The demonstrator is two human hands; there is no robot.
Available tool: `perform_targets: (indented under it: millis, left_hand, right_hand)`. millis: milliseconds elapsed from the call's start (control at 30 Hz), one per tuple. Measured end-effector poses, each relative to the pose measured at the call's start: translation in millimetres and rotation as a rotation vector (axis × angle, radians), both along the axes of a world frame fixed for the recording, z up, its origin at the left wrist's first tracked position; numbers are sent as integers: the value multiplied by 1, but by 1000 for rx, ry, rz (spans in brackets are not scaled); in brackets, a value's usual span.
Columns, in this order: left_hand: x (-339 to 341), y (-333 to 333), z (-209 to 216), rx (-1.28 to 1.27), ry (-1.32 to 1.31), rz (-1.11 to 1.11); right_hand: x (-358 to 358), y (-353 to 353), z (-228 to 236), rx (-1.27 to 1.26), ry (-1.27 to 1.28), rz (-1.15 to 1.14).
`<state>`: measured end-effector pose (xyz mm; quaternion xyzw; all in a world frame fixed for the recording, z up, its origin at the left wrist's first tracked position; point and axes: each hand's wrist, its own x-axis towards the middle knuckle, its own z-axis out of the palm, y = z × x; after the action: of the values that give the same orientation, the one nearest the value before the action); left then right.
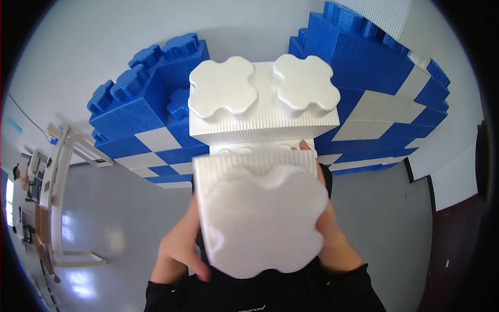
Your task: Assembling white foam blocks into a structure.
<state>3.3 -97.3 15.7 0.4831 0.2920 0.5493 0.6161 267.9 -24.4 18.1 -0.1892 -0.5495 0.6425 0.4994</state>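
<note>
A large white toy building block (265,223) with one lobed stud on its near face is held up close, between my two hands. My left hand (179,247) presses its left side, thumb low and most fingers hidden by the block. On the opposite side my right hand (328,229) grips it, with a fingertip showing by the upper right corner. Just beyond stands a wider white block (265,125) with two lobed studs on top. Below that one, partly covered by the held block, more white studs show.
Stacked blue and white blocks form a wall on the left (130,125) and a taller one on the right (358,57). A white table (62,171) stands far left, with people beyond it. Grey floor (125,223) spreads below; a dark red door (452,249) is at right.
</note>
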Motion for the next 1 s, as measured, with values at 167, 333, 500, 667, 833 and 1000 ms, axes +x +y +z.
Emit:
perform_targets:
  millis: [167,333,500,667,833,1000]
  left_hand:
    - [11,17,-6,178,719,-242]
    - [35,33,0,283,1003,406]
    - [53,35,-2,104,759,170]
    - [58,46,13,553,755,-41]
    - [62,79,29,551,489,-141]
    - [73,112,59,559,415,-286]
  right_hand:
    - [45,-10,-22,-40,-70,-227]
    - [96,-11,-37,-57,122,-392]
    - [121,-22,-54,-15,-125,-312]
    - [123,-16,-47,195,-437,-398]
    - [120,-23,-47,168,-266,-528]
    - [128,-34,-62,85,-315,-734]
